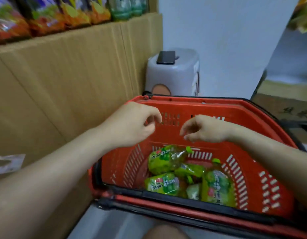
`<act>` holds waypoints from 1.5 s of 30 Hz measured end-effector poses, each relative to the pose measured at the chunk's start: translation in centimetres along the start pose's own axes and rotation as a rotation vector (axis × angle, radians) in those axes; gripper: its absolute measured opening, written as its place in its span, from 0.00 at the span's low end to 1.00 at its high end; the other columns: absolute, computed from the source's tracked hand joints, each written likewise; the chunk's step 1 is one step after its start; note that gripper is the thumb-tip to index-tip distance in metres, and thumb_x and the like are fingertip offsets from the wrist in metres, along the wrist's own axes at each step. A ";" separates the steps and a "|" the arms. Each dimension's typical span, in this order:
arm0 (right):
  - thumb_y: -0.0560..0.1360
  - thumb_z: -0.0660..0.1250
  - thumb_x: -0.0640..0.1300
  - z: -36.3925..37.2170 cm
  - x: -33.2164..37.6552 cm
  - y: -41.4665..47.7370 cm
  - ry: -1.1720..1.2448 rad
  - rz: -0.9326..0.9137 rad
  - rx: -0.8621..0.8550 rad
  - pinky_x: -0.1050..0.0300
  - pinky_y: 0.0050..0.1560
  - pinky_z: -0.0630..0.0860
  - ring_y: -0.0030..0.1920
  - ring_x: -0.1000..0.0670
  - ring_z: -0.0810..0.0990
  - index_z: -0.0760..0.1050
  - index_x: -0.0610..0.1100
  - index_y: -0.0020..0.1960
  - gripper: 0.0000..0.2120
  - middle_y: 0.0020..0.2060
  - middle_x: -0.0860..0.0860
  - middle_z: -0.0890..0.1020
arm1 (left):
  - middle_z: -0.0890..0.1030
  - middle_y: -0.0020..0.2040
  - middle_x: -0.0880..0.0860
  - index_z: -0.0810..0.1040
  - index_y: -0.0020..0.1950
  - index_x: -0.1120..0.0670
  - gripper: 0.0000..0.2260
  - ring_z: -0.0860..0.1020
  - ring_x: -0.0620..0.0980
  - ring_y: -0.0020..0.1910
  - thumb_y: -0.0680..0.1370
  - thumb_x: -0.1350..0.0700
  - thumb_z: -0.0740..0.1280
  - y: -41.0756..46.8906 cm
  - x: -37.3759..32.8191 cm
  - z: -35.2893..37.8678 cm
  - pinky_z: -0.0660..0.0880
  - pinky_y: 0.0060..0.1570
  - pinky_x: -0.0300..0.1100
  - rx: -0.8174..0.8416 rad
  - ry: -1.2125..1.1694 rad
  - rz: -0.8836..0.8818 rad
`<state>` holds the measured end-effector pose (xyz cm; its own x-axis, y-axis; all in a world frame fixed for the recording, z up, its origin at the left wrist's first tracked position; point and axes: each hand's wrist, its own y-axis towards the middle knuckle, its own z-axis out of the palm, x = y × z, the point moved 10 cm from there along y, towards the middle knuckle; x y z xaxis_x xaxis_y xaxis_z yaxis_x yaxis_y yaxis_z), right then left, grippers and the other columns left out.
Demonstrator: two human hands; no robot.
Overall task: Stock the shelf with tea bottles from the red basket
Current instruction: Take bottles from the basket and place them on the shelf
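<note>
Fingers (157,116) of the left hand (132,123) are curled loosely downward and grasp nothing; those of the right hand (206,129) droop in the same relaxed, empty posture. Both hands hover above the red basket (209,107), over its far half, apart from each other and clear of its contents. The tea bottles (166,161) (green labels, green caps) lie on their sides in a loose pile on the basket floor, toward its near-right portion, below the right hand. To the left of the basket stands a cardboard box wall (71,75), its top edge carrying colourful snack packs (45,16) and some green bottles (125,7). Behind the basket sits a grey plastic stool (176,75) with a dark phone (166,57) lying flat on top
</note>
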<state>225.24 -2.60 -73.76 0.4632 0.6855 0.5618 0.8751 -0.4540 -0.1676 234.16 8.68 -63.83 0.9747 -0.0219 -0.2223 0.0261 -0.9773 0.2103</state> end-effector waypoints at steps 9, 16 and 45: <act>0.75 0.68 0.45 5.6 -15.5 0.5 -0.078 0.427 0.105 0.57 0.58 0.73 0.57 0.47 0.78 0.75 0.41 0.63 0.18 0.61 0.44 0.80 | 0.84 0.54 0.52 0.81 0.57 0.51 0.11 0.80 0.53 0.55 0.76 0.56 0.65 6.5 -3.6 19.3 0.76 0.54 0.44 0.613 0.042 -0.016; 0.82 0.58 0.48 13.1 -19.2 -4.3 0.222 0.670 0.475 0.50 0.65 0.69 0.66 0.43 0.72 0.66 0.40 0.70 0.20 0.67 0.44 0.71 | 0.81 0.60 0.54 0.79 0.61 0.54 0.13 0.78 0.54 0.59 0.78 0.56 0.65 5.3 -3.6 28.1 0.72 0.52 0.40 0.861 0.001 -0.048; 0.79 0.60 0.57 11.2 -17.5 1.9 0.887 0.884 -0.130 0.52 0.40 0.75 0.46 0.44 0.79 0.68 0.36 0.66 0.27 0.50 0.40 0.79 | 0.83 0.53 0.46 0.73 0.61 0.44 0.46 0.82 0.49 0.51 0.45 0.39 0.82 3.5 10.0 12.6 0.79 0.55 0.52 0.119 -0.684 -0.639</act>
<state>220.38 -9.13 -92.99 0.5853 -0.4753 0.6569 0.2709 -0.6490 -0.7110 241.26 2.40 -77.30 0.4410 0.4435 -0.7803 0.4509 -0.8612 -0.2347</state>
